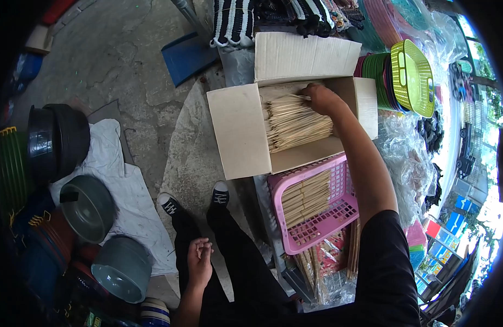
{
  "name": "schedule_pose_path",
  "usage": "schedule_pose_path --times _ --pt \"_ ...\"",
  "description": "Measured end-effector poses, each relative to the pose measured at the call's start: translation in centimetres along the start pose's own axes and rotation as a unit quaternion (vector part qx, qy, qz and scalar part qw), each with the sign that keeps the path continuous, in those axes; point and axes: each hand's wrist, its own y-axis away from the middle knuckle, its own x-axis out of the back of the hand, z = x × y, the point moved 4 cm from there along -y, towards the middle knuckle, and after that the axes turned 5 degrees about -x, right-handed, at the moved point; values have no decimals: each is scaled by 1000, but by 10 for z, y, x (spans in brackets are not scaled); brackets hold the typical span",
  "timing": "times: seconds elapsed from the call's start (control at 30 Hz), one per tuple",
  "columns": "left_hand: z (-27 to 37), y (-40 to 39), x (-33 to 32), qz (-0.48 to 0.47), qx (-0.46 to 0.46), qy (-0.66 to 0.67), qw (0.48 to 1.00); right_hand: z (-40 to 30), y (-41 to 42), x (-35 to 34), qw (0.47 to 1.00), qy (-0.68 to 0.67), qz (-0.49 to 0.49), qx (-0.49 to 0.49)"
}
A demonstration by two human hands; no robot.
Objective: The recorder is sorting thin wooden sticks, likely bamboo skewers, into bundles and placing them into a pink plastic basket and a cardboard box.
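Observation:
In the open cardboard box (240, 133) lies a thick pile of thin wooden sticks (298, 126), probably bamboo skewers. My right hand (323, 99) reaches into the box, its fingers curled on several sticks at the far end of the pile; the fingertips are partly hidden. A pink plastic basket (282, 196) stands beside the box on my near side. Inside it rests a bundle of similar sticks (304, 198), bound around the middle. My left hand (200, 261) hangs over my legs, apart from the box and basket, with loosely bent fingers and nothing visible in it.
A blue dustpan (188, 57) is on the concrete beyond my feet. Plastic basins (88, 208) and a white cloth (133, 212) are at left. Stacked baskets (410, 77), clear plastic wrapping (406, 163) and striped woven textiles (234, 22) surround the box. Bundled sticks (353, 249) lie below the pink basket.

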Motion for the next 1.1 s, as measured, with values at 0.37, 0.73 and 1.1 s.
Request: schedule_pose_path --times 0.37,0.73,1.1 --pt "-3 0 -1 -6 11 -35 999 -2 21 24 998 -66 19 11" --pt "-5 1 0 -23 29 -36 999 -21 78 37 982 -187 10 -13" --pt "-10 -3 0 -24 33 -53 998 -40 89 24 994 -88 3 59"
